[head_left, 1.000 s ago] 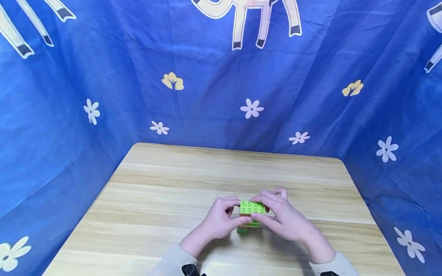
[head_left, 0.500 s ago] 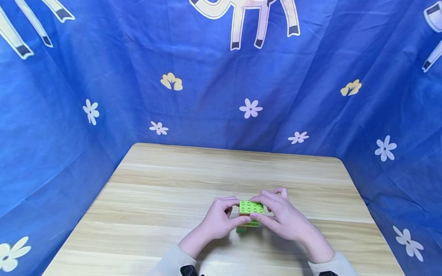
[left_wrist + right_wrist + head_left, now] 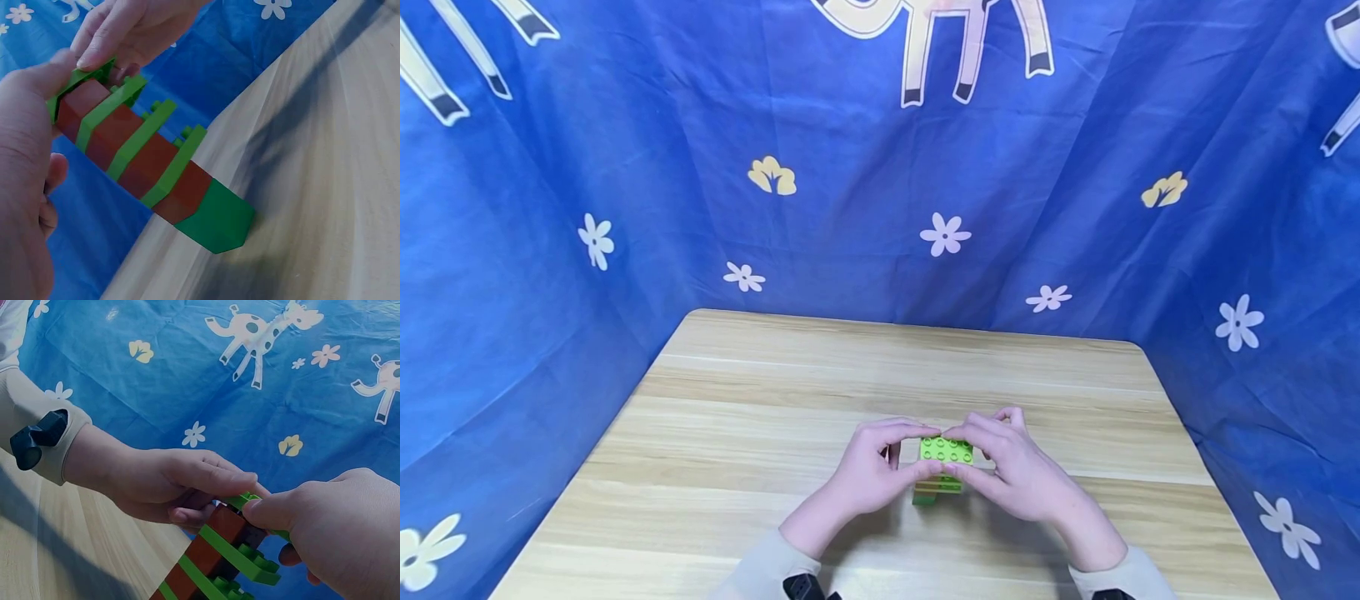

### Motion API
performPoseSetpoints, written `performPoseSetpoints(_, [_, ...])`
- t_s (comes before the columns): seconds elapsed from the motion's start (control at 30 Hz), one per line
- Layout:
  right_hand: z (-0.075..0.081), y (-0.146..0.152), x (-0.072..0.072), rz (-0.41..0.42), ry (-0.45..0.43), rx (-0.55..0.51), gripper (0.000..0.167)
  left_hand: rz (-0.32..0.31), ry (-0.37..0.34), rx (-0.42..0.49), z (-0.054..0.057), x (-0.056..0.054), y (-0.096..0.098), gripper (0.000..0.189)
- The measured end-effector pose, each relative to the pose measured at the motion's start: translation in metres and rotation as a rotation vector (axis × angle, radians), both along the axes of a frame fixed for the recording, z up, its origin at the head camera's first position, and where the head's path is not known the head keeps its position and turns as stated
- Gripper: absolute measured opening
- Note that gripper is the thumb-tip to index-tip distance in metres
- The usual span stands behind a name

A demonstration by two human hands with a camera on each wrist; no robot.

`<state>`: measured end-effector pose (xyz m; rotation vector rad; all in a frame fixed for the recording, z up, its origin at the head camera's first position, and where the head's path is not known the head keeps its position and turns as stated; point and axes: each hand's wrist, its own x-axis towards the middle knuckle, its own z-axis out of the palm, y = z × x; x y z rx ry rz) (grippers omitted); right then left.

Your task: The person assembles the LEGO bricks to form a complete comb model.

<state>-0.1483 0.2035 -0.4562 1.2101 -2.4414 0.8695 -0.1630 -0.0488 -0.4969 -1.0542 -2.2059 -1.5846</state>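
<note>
A tower of toy building bricks stands upright on the table, with a dark green brick (image 3: pixel 215 219) at its foot. Above that, brown bricks (image 3: pixel 159 156) alternate with light green plates (image 3: pixel 147 131) that jut out to one side. Both hands are at the topmost light green plate (image 3: pixel 946 450). My left hand (image 3: pixel 868 471) pinches its long sides between thumb and index finger. From the other end, my right hand (image 3: pixel 1022 479) pinches the same plate, thumb in front and fingers behind. The two hands' fingertips nearly meet. Part of the tower is hidden under the hands.
The wooden table (image 3: pixel 760 467) reaches out around the tower. Blue cloth (image 3: pixel 850 233) printed with animals and flowers hangs behind it and along both sides. Dark devices (image 3: pixel 39 439) sit on the wrists over light sleeves.
My left hand's thumb and index finger have slid rightward along the plate toward the right fingertips, and its wrist has shifted slightly left. My right hand and the tower stay in place.
</note>
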Motion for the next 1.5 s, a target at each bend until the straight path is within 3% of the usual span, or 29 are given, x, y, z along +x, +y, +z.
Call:
performPoseSetpoints(0.13, [0.0,0.0,0.0,-0.005,0.007,0.007,0.029,0.006,0.03,-0.007,0.003,-0.001,0.001,0.034])
performPoseSetpoints(0.53, [-0.002,0.001,0.001,-0.018,-0.004,-0.002,0.029,0.017,0.009,-0.059,0.006,-0.001,-0.001,0.033])
performPoseSetpoints(0.9, [-0.008,0.0,-0.002,-0.008,-0.041,-0.065,0.028,-0.01,0.005,-0.003,0.004,-0.002,0.0,0.031])
performPoseSetpoints(1.27, [-0.012,0.001,-0.001,-0.002,-0.021,-0.097,0.029,-0.02,0.08,0.012,0.003,-0.003,0.003,0.03])
performPoseSetpoints(1.5, [-0.012,0.002,0.0,-0.014,-0.036,-0.084,0.031,-0.014,0.041,0.007,0.005,-0.001,0.002,0.031])
